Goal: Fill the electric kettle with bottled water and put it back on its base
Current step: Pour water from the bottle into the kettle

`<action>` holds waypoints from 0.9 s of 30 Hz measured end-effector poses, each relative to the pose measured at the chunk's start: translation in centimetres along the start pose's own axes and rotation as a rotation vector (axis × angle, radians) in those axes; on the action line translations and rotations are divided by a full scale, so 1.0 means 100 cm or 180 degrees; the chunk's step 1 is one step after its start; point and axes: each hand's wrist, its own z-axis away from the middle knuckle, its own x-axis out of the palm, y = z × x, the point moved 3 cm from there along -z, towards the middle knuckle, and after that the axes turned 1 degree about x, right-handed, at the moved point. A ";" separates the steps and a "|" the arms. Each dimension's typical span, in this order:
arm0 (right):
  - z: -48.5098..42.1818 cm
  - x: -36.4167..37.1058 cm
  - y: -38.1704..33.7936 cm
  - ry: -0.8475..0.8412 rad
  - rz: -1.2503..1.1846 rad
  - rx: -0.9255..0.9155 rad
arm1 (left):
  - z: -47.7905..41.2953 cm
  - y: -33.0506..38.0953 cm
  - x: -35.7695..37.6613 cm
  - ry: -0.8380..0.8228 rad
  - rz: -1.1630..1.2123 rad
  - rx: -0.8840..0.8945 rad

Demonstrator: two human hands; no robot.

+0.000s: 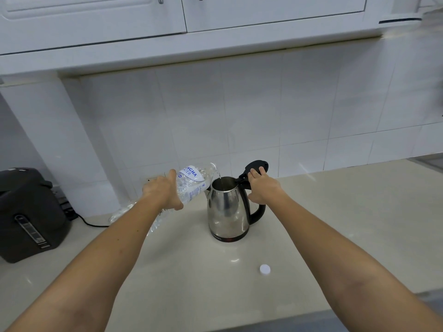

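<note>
A steel electric kettle [226, 209] with a black handle stands on the beige counter, its black lid [257, 167] swung up and open. My right hand [262, 186] grips the top of the handle, fingers resting against the lid. My left hand [161, 191] holds a clear plastic water bottle [195, 182] with a white and blue label, tilted with its mouth over the kettle's opening. A thin stream of water runs from the bottle into the kettle. The bottle's white cap [265, 269] lies on the counter in front of the kettle. No separate base is visible.
A dark grey appliance [28, 214] stands at the left, with a black cord [91, 222] trailing behind it. White tiled wall [263, 116] at the back, white cabinets [167, 17] overhead. The counter's front edge [263, 318] runs near the bottom.
</note>
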 end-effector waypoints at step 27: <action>-0.004 0.002 0.000 -0.0012 -0.0016 0.0004 | 0.003 0.000 -0.005 0.0048 -0.0004 0.0020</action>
